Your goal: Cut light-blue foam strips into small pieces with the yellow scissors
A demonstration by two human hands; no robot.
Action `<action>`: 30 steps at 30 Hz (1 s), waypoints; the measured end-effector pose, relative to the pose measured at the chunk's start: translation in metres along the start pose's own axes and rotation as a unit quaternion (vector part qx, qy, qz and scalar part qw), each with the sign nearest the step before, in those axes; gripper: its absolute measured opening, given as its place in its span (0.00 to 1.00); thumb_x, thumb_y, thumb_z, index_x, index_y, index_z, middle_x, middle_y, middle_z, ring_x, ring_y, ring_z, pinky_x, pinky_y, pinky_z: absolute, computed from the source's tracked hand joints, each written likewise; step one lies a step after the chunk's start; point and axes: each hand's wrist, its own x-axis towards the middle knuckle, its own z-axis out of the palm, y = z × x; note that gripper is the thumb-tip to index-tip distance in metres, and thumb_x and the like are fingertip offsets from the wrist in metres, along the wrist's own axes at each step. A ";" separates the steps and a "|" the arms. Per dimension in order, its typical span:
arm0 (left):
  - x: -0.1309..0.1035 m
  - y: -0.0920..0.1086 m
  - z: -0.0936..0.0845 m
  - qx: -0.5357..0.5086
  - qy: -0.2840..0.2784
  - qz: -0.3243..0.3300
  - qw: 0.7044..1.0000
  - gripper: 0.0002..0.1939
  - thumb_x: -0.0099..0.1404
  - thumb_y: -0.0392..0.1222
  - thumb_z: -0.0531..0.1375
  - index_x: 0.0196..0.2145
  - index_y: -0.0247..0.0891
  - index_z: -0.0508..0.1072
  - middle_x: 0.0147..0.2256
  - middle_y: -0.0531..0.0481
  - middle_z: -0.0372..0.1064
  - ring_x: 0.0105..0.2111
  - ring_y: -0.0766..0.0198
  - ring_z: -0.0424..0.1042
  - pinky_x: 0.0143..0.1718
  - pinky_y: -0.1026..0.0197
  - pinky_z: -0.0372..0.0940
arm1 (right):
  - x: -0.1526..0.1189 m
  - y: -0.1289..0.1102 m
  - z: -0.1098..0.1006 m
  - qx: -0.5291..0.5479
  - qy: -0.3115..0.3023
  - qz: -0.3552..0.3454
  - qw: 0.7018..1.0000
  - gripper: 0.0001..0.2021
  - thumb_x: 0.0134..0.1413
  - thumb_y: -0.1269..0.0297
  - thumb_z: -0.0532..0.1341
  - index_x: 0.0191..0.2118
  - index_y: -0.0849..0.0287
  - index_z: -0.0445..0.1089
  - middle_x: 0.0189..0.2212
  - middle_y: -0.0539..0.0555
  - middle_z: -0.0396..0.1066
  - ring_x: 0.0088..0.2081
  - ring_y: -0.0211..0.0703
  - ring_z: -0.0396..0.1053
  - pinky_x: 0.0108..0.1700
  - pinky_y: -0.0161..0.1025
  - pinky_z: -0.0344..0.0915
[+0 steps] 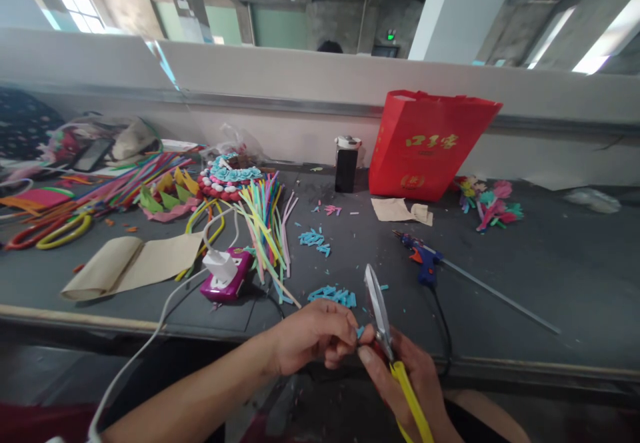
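My left hand (313, 336) is closed in a pinch at the table's front edge, with a small light-blue piece (360, 331) at its fingertips. Wrapped round a pair of scissors (379, 306) with yellow handles, my right hand (423, 380) is close beside it. The scissor blades point up and away, nearly together. Fingers of the right hand meet the left fingertips near the blue piece. Just beyond my hands lies a pile of short blue strips (333, 295), and farther back is a second blue pile (314, 239).
A bundle of coloured strips (265, 220) and a purple power adapter (235, 283) with a white plug lie left. A blue glue gun (425, 262) with a long stick lies right. Behind stand a red bag (430, 150) and a black phone (345, 170). A paper roll (160, 260) lies front left.
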 end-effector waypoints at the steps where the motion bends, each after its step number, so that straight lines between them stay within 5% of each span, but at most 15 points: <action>1: 0.000 0.000 0.000 0.002 -0.001 -0.003 1.000 0.04 0.46 0.35 0.61 0.22 0.35 0.68 0.16 0.56 0.60 0.14 0.74 0.51 0.17 0.67 0.47 | -0.001 0.001 0.000 -0.002 -0.001 0.012 1.000 0.08 0.57 0.58 0.58 0.32 0.55 0.71 0.18 0.44 0.65 0.19 0.33 0.62 0.23 0.28 0.60; 7: 0.001 0.000 0.000 0.013 -0.002 -0.009 1.000 0.04 0.46 0.35 0.61 0.22 0.36 0.67 0.15 0.57 0.60 0.14 0.73 0.51 0.17 0.67 0.48 | -0.003 0.005 -0.002 -0.024 0.026 0.075 0.997 0.12 0.56 0.53 0.59 0.38 0.55 0.71 0.14 0.42 0.60 0.14 0.33 0.59 0.19 0.29 0.58; 12: 0.002 -0.004 -0.002 0.022 -0.021 -0.011 0.999 0.05 0.46 0.35 0.61 0.21 0.36 0.66 0.15 0.58 0.60 0.14 0.73 0.51 0.17 0.66 0.48 | 0.000 0.004 -0.001 -0.026 0.028 0.033 0.999 0.11 0.56 0.54 0.59 0.35 0.55 0.72 0.21 0.47 0.70 0.22 0.36 0.68 0.28 0.29 0.65; 16: 0.002 -0.005 -0.003 0.040 -0.018 -0.015 0.999 0.05 0.47 0.36 0.61 0.21 0.36 0.66 0.15 0.57 0.59 0.14 0.72 0.53 0.17 0.66 0.49 | 0.000 0.002 -0.001 -0.036 0.021 0.002 0.999 0.10 0.57 0.56 0.58 0.33 0.55 0.71 0.20 0.45 0.68 0.21 0.34 0.65 0.27 0.29 0.63; 22: 0.002 -0.002 0.001 0.147 0.059 0.070 0.985 0.07 0.48 0.39 0.63 0.25 0.34 0.70 0.20 0.56 0.63 0.20 0.72 0.57 0.21 0.68 0.53 | -0.002 0.003 -0.001 -0.015 -0.004 0.063 0.998 0.11 0.59 0.54 0.57 0.33 0.56 0.69 0.12 0.41 0.55 0.12 0.31 0.54 0.17 0.28 0.55; 30: 0.001 -0.009 0.002 0.295 0.075 0.142 0.942 0.06 0.55 0.40 0.60 0.24 0.35 0.68 0.21 0.57 0.59 0.22 0.72 0.54 0.23 0.67 0.50 | 0.001 0.002 -0.002 -0.049 0.001 0.039 0.998 0.13 0.59 0.53 0.56 0.31 0.57 0.69 0.17 0.46 0.64 0.19 0.35 0.64 0.23 0.29 0.62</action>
